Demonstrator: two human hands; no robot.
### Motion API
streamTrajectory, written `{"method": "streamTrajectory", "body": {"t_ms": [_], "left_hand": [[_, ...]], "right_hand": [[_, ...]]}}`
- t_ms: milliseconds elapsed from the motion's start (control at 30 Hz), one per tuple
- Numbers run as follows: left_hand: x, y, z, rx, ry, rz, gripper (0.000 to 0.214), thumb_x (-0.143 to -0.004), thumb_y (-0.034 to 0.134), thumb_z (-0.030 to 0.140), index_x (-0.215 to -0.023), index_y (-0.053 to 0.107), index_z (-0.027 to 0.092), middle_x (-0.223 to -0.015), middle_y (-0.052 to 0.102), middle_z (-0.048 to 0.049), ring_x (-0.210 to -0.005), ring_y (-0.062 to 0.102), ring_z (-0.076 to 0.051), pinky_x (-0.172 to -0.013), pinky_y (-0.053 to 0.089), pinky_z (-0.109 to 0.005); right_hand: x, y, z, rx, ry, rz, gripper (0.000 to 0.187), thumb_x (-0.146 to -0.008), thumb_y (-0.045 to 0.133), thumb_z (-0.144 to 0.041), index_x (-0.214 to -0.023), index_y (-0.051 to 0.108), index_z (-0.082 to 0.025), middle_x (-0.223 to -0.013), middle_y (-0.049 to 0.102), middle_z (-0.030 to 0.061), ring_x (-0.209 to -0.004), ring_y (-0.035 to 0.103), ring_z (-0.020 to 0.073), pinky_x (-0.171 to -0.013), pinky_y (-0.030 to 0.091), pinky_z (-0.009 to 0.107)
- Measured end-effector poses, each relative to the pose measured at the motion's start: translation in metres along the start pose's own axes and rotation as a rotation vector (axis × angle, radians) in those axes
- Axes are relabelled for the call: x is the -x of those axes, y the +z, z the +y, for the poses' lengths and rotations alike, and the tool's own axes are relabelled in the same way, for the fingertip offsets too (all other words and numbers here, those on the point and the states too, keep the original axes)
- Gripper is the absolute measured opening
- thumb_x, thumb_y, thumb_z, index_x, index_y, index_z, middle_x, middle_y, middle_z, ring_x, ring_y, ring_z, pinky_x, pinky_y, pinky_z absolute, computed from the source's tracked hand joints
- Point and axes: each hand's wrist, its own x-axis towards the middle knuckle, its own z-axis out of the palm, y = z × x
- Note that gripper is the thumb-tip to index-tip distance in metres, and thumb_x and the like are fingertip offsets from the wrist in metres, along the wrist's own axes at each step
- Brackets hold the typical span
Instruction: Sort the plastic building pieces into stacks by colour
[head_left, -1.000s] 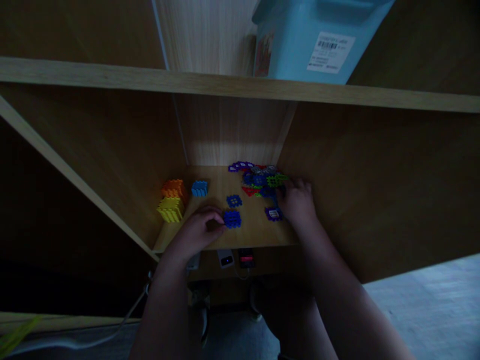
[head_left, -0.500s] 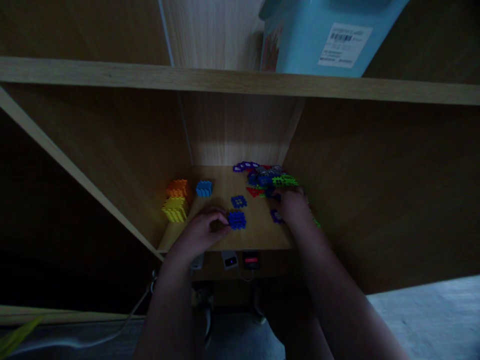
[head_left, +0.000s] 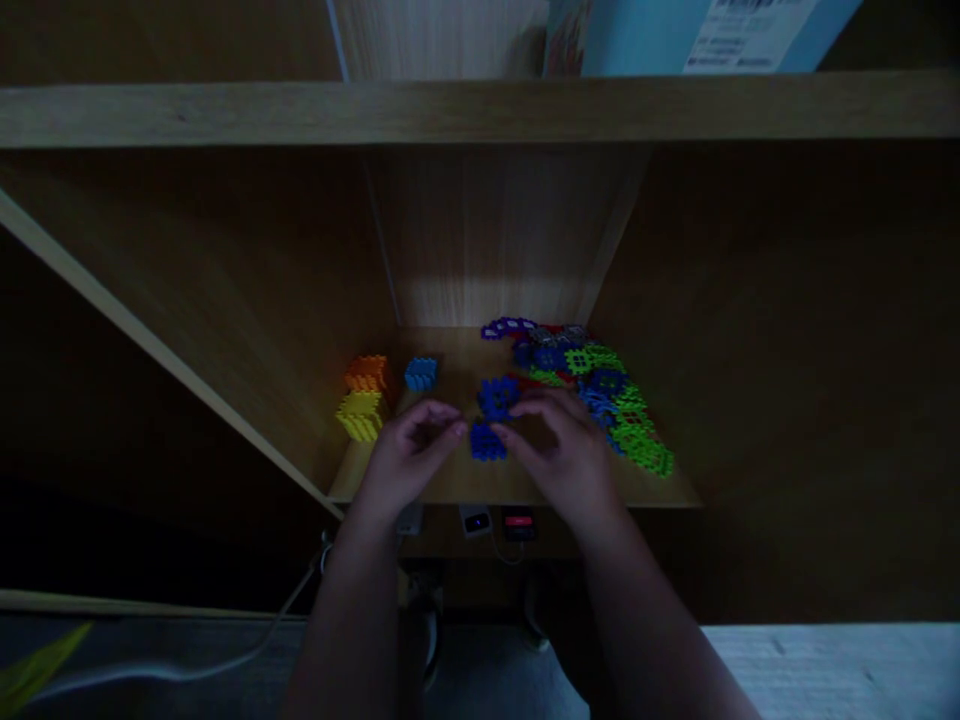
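Observation:
Both my hands meet over a dark blue stack of toothed plastic tiles (head_left: 487, 441) on the wooden shelf board (head_left: 450, 485). My left hand (head_left: 409, 458) pinches the stack's left side with curled fingers. My right hand (head_left: 559, 452) grips its right side. A second dark blue tile (head_left: 498, 396) sits just above the stack, at my right fingertips. To the right lies a loose pile of blue, green, red and purple tiles (head_left: 600, 390).
Stacks of orange tiles (head_left: 367, 372), yellow tiles (head_left: 359, 414) and light blue tiles (head_left: 421, 373) stand at the shelf's left. A light blue bin (head_left: 645, 35) sits on the shelf above. Small devices (head_left: 499, 521) and a cable (head_left: 247, 650) lie below the board.
My right hand left the loose pile at the right and came left to the dark blue stack. My left hand stayed at the stack. The view shifted, showing more of the pile.

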Motion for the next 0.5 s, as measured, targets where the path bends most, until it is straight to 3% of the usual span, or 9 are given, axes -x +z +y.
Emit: {"method": "streamTrajectory", "body": {"t_ms": [100,367,500], "left_hand": [[0.0,0.003,0.004,0.14,-0.007,-0.023,0.041,-0.089,0.083,0.056,-0.108,0.073,0.021,-0.101,0.078,-0.006,-0.093,0.073,-0.019,-0.086,0.06,-0.03],[0.003,-0.001,-0.002,0.21,-0.102,0.057,0.044,-0.091,0.078,0.062,-0.101,0.078,0.02,-0.08,0.072,-0.0019,-0.063,0.059,-0.012,-0.058,0.047,-0.022],[0.001,0.002,-0.005,0.168,-0.084,0.114,0.04,-0.096,0.074,0.058,-0.109,0.079,0.02,-0.09,0.077,-0.004,-0.075,0.067,-0.015,-0.068,0.054,-0.025]], "right_hand": [[0.003,0.015,-0.013,-0.041,-0.052,-0.044,0.012,-0.099,0.078,-0.037,-0.105,0.073,-0.028,-0.109,0.078,0.0059,-0.108,0.071,0.0267,-0.097,0.058,0.044],[0.006,0.02,-0.013,-0.11,-0.117,-0.11,0.008,-0.103,0.072,-0.026,-0.11,0.077,-0.028,-0.111,0.079,0.0067,-0.108,0.073,0.0249,-0.096,0.06,0.042],[0.01,0.011,-0.007,-0.214,-0.197,-0.246,0.016,-0.105,0.068,-0.021,-0.114,0.078,-0.029,-0.107,0.08,0.0034,-0.099,0.075,0.0203,-0.091,0.062,0.036]]}}
